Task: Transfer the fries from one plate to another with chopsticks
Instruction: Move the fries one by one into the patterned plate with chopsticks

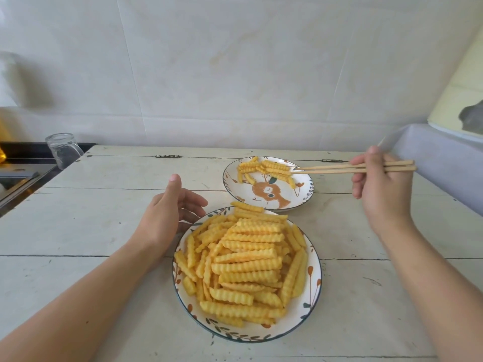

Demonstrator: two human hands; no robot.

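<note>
A large leaf-patterned plate (pixel 312 304) near me holds a heap of yellow crinkle-cut fries (pixel 245 262). Behind it to the right stands a smaller plate (pixel 300 202) with a brown animal drawing and several fries (pixel 264 168) along its far side. My right hand (pixel 376 189) grips a pair of wooden chopsticks (pixel 337 169) that point left, their tips over the small plate's fries, close to one fry. Whether the tips pinch a fry I cannot tell. My left hand (pixel 170 210) rests with relaxed fingers at the big plate's upper left rim.
The plates sit on a white plank table (pixel 104 231) against a pale wall. An upturned glass jar (pixel 62 150) stands at the table's far left corner beside a dark sink area (pixel 23 168). A pale lilac ledge (pixel 444 163) rises at the right.
</note>
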